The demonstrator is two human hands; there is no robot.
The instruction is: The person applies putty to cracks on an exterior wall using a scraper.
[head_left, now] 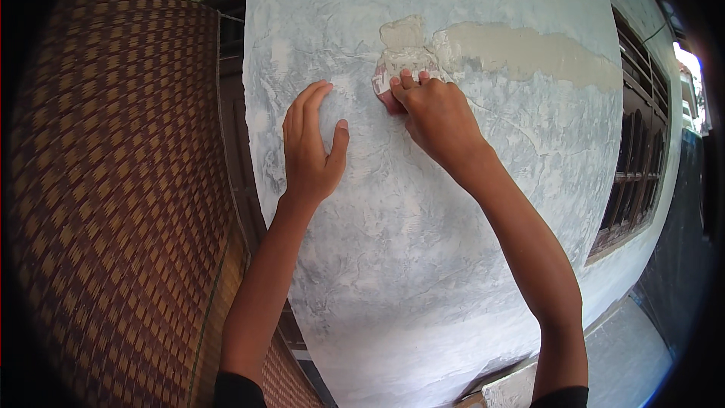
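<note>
My right hand [447, 119] is closed round a reddish, flat putty scraper [384, 89] smeared with pale filler, pressed against the wall [423, 257]. The fingers hide part of the scraper. Just above it is a small patch of beige putty [404, 33], and a longer band of putty [521, 51] runs off to the right. On the left, my left hand [313, 153] is held up at the wall with thumb and fingers apart, holding nothing. Whether it touches the surface I cannot tell. The wall is blotchy grey and white, with rough ridges.
A large brown woven mat [128, 181] hangs along the left, beside the wall's edge. At the right is a dark wooden window [638, 136] with bars. A putty-stained pale board or slab [510, 391] lies low near my right forearm.
</note>
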